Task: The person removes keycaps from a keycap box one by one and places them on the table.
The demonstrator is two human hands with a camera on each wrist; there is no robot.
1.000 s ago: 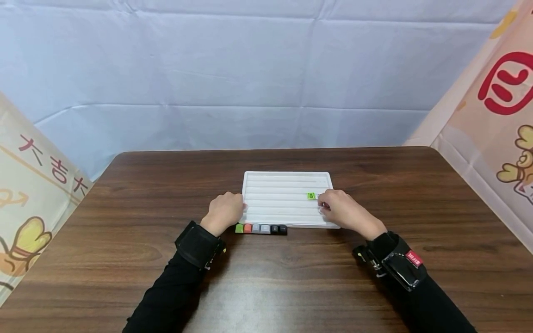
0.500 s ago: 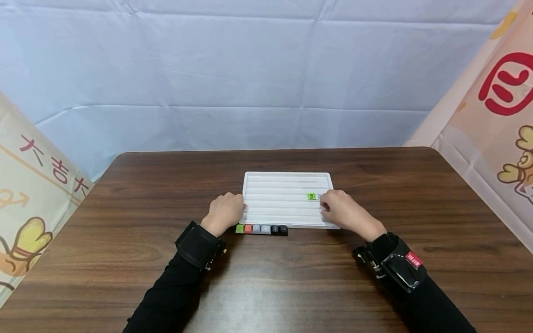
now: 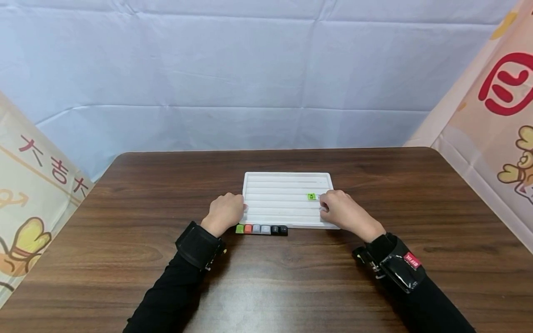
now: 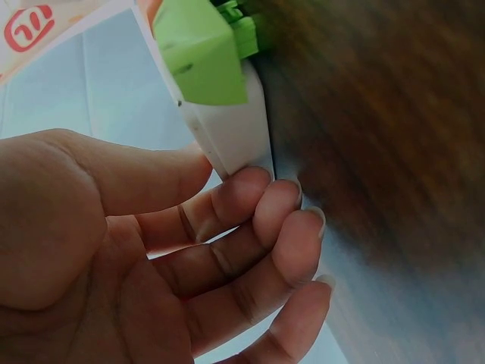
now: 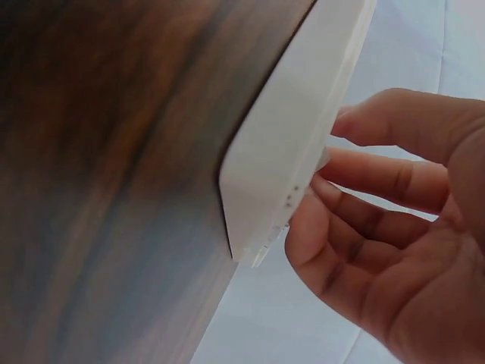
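Observation:
A white ridged tray [image 3: 276, 208] lies on the wooden table. My left hand [image 3: 226, 210] holds its left edge, with the thumb [image 4: 163, 178] against one face and the fingertips along the side. On the tray's right part sits a green keycap [image 3: 311, 196] with a dark mark. Right beside it, a small white keycap [image 3: 318, 197] is partly covered by my right hand [image 3: 343, 210]. In the right wrist view the thumb [image 5: 379, 117] and index finger close on a small whitish piece [image 5: 323, 159] at the tray's surface; the other fingers are curled.
Along the tray's front edge runs a row of keycaps [image 3: 261, 229] in green, orange, grey and black. Bare wooden table [image 3: 287, 286] lies in front. A pale cloth [image 3: 216, 83] hangs behind, with printed cloths at both sides.
My right hand has shifted very slightly to the right, showing a little more of the white keycap. My left hand and the tray stay in place.

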